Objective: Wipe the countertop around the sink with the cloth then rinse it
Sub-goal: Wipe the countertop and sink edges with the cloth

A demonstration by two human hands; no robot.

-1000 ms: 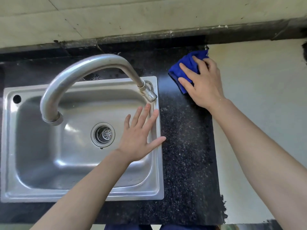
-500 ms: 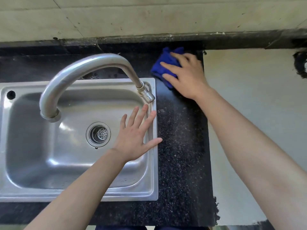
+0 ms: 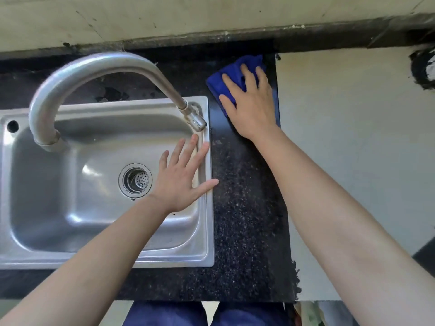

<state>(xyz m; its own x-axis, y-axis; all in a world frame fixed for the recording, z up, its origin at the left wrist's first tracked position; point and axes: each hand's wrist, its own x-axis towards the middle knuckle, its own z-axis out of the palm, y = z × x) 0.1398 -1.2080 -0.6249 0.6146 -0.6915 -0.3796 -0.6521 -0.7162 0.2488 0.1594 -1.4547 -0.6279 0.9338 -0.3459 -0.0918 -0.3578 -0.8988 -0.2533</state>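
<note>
R hand (image 3: 251, 109) pressed blue cloth (image 3: 226, 83) on countertop (image 3: 247, 208) beside sink (image 3: 207, 231).
R hand lay flat on the bunched cloth, fingers spread & nearly straight, at the black speckled countertop's far R corner, near the wall. L hand (image 3: 181, 182) was open, fingers splayed, holding nothing, at the steel sink's R rim, below the faucet (image 3: 94, 69) spout.

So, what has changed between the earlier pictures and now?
The right hand slid the blue cloth a little to the left over the dark countertop, away from its right edge, toward the back right corner of the sink. It still presses the cloth flat. The left hand stays open over the sink's right rim; the tap has not moved.
</note>
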